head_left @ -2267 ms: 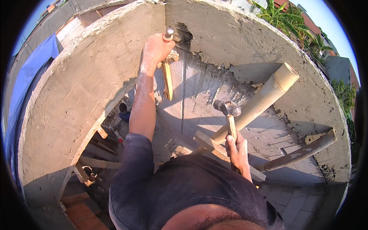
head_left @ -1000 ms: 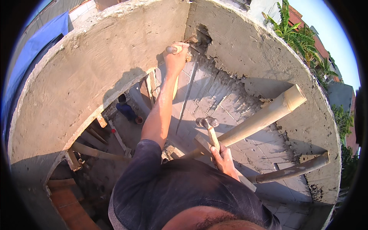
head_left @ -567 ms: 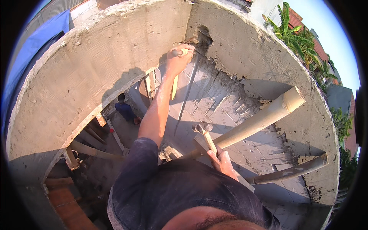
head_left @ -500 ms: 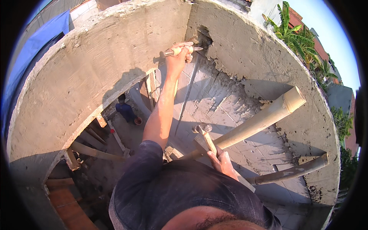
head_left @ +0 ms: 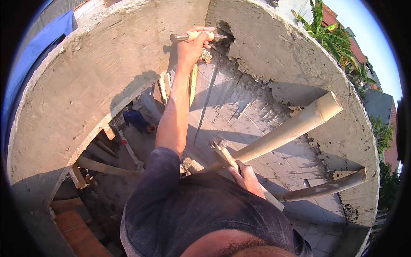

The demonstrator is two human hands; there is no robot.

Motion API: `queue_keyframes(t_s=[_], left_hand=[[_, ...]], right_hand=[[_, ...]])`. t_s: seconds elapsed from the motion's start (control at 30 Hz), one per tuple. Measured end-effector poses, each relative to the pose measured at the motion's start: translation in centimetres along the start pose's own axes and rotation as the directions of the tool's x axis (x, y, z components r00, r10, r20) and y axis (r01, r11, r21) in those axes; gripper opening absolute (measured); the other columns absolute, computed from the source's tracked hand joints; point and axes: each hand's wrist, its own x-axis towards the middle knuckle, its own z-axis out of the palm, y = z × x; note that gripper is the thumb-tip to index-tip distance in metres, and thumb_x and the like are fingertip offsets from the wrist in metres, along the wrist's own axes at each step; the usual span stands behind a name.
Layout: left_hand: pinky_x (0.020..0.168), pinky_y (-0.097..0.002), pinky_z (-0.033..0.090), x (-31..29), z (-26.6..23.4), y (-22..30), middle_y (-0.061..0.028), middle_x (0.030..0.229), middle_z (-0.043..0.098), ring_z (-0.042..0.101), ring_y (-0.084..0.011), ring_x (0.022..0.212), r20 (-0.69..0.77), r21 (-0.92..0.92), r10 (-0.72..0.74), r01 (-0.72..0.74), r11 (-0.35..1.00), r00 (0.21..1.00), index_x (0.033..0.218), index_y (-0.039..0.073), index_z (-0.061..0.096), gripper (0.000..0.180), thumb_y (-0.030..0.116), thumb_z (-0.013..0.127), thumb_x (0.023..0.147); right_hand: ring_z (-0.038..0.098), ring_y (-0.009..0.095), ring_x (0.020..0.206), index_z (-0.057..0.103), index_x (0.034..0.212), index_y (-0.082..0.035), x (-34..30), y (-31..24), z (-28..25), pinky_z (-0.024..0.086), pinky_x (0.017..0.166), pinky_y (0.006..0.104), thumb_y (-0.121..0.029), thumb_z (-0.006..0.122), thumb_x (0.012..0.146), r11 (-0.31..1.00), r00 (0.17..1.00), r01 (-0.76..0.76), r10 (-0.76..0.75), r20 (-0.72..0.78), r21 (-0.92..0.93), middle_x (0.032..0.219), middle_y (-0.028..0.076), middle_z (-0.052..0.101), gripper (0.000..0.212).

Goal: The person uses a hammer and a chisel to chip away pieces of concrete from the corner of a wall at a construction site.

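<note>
My left hand (head_left: 198, 40), arm stretched forward, is wrapped round a chisel (head_left: 180, 37) with a steel shank and a pale sleeve. The chisel lies nearly level, its pointed tip to the right at the rough broken hole (head_left: 224, 32) in the concrete wall; whether it touches cannot be told. Closer to my body, my right hand (head_left: 247, 176) grips the wooden handle of a hammer (head_left: 227, 155). The hammer's metal head is up and to the left, well apart from the chisel, in front of a thick bamboo pole.
A curved-looking concrete wall (head_left: 107, 51) surrounds me. Two bamboo poles, one thick (head_left: 295, 128) and one thinner (head_left: 325, 188), jut toward its right side. Brick masonry (head_left: 252, 113) with mortar smears lies below. Lower left, a person in dark blue (head_left: 137, 120) is beneath an opening with timbers.
My left hand has shifted up and slightly left with the chisel. The hammer head has tilted a little left, and its face is turned differently. The person below appears slightly further left.
</note>
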Motion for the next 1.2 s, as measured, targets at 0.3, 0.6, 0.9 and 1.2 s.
queue_keyframes(t_s=[0.3,0.6,0.9,1.2], left_hand=[[0.079,-0.0278,0.061,-1.1,-1.3,0.8,-0.0114,0.119,0.075,0.073,-0.017,0.095,0.245,0.794,-0.037,-0.179,0.581,0.969,0.103,0.005,0.077,0.011,0.009,0.071,0.095],[0.091,-0.0304,0.058,-2.4,2.9,-4.8,-0.012,0.117,0.075,0.073,-0.0183,0.103,0.031,0.083,0.286,-0.287,0.954,0.958,0.11,0.002,0.076,0.019,0.002,0.076,0.09],[0.08,-0.0322,0.059,-2.9,0.5,0.7,-0.0091,0.102,0.077,0.076,-0.0184,0.09,0.146,0.816,-0.082,-0.073,0.573,0.986,0.099,0.005,0.076,0.015,0.013,0.079,0.087],[0.067,-0.0259,0.061,2.0,2.7,2.5,-0.0074,0.088,0.075,0.074,-0.0133,0.078,-0.03,-0.053,0.08,-0.082,0.995,0.996,0.1,0.001,0.069,0.018,0.013,0.078,0.09]], right_hand=[[0.064,0.052,0.101,0.062,0.122,0.006,0.2,0.0,0.6,0.049,0.086,0.0522,-0.037,0.061,0.101,0.999,0.998,0.051,-0.051,-0.044,0.0,0.1,0.034,0.067,0.049],[0.063,0.049,0.1,0.063,0.119,0.006,0.8,0.0,0.9,0.048,0.088,0.0509,-0.037,0.06,0.102,0.995,0.996,0.064,-0.059,-0.059,0.081,0.102,0.032,0.066,0.047],[0.061,0.051,0.106,0.06,0.128,0.006,-0.9,0.2,0.2,0.047,0.092,0.0519,-0.047,0.058,0.102,0.987,0.989,-0.151,0.15,0.02,0.048,0.107,0.035,0.065,0.059],[0.059,0.025,0.06,0.062,0.115,0.008,-1.0,2.9,0.3,0.048,0.061,0.0427,-0.052,0.061,0.1,0.947,0.986,-0.042,0.091,-0.141,0.318,0.068,0.016,0.062,0.062]])
